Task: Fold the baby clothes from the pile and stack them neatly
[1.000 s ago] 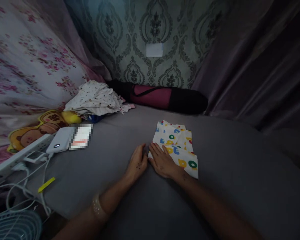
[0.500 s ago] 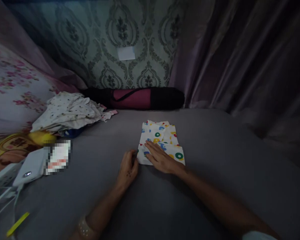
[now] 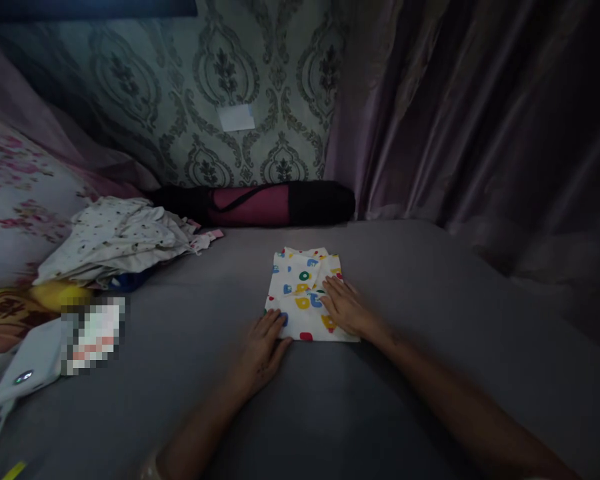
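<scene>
A folded white garment [image 3: 305,323] with a blue, yellow, green and red print lies flat on the grey bed sheet [image 3: 300,413]. Its upper part shows a smaller folded layer with a collar-like edge. My left hand [image 3: 267,347] rests on the garment's lower left corner, fingers stretched out and thumb along the near edge. On the right side of the cloth, my right hand [image 3: 347,308] lies flat with its fingers pointing up and left. Neither hand grips anything. Part of the print is covered by the fingers.
A heap of white patterned clothes [image 3: 125,233] lies at the left rear. A black and maroon long bag [image 3: 255,203] stretches along the wall. At the left are a white device with a cable [image 3: 35,360] and a blurred-out packet [image 3: 97,337]. Purple curtains [image 3: 420,120] hang on the right.
My right hand has slid from the garment's middle to its right side. My left hand has moved from beside the left edge onto the lower left corner and opened. The view has shifted slightly.
</scene>
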`<control>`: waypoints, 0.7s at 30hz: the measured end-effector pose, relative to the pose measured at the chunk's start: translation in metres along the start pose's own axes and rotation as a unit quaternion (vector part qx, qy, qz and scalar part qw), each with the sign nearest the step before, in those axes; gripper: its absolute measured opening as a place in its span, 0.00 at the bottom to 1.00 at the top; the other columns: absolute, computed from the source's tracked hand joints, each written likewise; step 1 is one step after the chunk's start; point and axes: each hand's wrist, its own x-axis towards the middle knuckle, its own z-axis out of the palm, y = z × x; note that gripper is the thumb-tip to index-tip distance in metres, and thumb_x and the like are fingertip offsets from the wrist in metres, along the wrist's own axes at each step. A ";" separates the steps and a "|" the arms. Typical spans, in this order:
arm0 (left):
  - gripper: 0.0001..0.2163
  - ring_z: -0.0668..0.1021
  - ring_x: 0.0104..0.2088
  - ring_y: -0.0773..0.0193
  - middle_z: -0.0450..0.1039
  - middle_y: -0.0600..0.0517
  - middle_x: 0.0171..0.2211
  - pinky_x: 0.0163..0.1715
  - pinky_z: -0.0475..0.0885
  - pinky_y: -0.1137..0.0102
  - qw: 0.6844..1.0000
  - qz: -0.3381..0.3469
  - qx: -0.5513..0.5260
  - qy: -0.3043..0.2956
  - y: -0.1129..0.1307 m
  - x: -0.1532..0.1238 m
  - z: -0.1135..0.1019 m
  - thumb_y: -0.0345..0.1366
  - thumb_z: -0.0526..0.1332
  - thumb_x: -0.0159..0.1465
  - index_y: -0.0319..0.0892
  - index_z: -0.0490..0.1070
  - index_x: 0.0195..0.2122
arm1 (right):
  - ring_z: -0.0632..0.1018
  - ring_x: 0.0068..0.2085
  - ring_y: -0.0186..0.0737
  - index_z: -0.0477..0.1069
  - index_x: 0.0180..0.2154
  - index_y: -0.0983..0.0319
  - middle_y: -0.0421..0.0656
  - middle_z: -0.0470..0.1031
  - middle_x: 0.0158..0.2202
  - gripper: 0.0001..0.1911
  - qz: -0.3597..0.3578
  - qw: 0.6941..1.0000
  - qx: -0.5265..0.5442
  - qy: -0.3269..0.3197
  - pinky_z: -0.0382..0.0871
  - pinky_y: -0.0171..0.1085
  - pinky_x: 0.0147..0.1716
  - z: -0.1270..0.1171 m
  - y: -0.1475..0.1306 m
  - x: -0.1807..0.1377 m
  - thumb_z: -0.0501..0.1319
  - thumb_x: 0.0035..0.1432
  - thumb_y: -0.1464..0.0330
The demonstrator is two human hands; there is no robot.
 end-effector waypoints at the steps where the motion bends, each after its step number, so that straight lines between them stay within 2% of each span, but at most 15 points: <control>1: 0.21 0.66 0.61 0.52 0.64 0.41 0.59 0.58 0.64 0.51 1.000 0.000 0.001 0.004 0.000 0.000 0.000 0.43 0.53 0.67 0.41 0.64 0.58 | 0.51 0.67 0.44 0.55 0.64 0.69 0.51 0.51 0.67 0.33 -0.002 1.000 -0.001 0.014 0.43 0.47 0.64 -0.002 -0.003 0.010 0.37 0.67 0.55; 5: 0.21 0.66 0.60 0.52 0.65 0.40 0.59 0.56 0.66 0.52 1.000 0.007 0.004 0.016 0.001 -0.001 -0.001 0.43 0.53 0.67 0.41 0.63 0.58 | 0.44 0.68 0.44 0.52 0.65 0.66 0.48 0.46 0.68 0.31 -0.036 0.999 -0.006 0.032 0.37 0.48 0.65 -0.002 -0.013 0.056 0.39 0.67 0.57; 8: 0.21 0.67 0.60 0.52 0.65 0.41 0.59 0.56 0.67 0.52 1.000 0.009 0.003 0.027 0.001 -0.002 0.000 0.42 0.54 0.66 0.42 0.63 0.59 | 0.43 0.68 0.44 0.50 0.66 0.64 0.47 0.45 0.69 0.30 -0.041 0.999 -0.009 0.011 0.34 0.49 0.65 0.007 -0.015 0.083 0.39 0.67 0.58; 12: 0.21 0.68 0.59 0.52 0.65 0.42 0.59 0.56 0.68 0.53 0.999 0.007 -0.003 0.036 0.001 -0.003 0.000 0.42 0.55 0.66 0.44 0.62 0.59 | 0.45 0.68 0.46 0.49 0.66 0.64 0.46 0.45 0.69 0.31 -0.037 0.997 0.009 -0.062 0.36 0.51 0.64 0.018 -0.011 0.096 0.37 0.68 0.57; 16: 0.20 0.68 0.59 0.52 0.66 0.41 0.58 0.55 0.68 0.53 0.999 0.010 0.006 0.037 0.002 -0.002 0.000 0.41 0.55 0.66 0.43 0.62 0.59 | 0.49 0.67 0.49 0.53 0.65 0.64 0.47 0.48 0.68 0.30 -0.036 0.996 0.003 -0.083 0.39 0.54 0.63 0.012 -0.012 0.101 0.40 0.67 0.57; 19: 0.20 0.69 0.58 0.52 0.66 0.41 0.58 0.54 0.69 0.53 0.999 0.013 0.014 0.035 0.003 -0.001 0.000 0.41 0.55 0.66 0.42 0.63 0.58 | 0.57 0.65 0.49 0.62 0.60 0.63 0.49 0.58 0.64 0.27 -0.029 0.999 -0.013 -0.040 0.38 0.54 0.63 0.005 -0.021 0.113 0.41 0.67 0.59; 21: 0.19 0.70 0.58 0.52 0.67 0.41 0.58 0.54 0.70 0.53 0.999 0.016 0.018 0.041 0.003 -0.001 -0.001 0.41 0.55 0.66 0.42 0.63 0.57 | 0.56 0.65 0.46 0.62 0.60 0.64 0.50 0.58 0.64 0.27 -0.024 0.999 -0.019 0.016 0.37 0.51 0.64 0.006 -0.029 0.125 0.40 0.68 0.60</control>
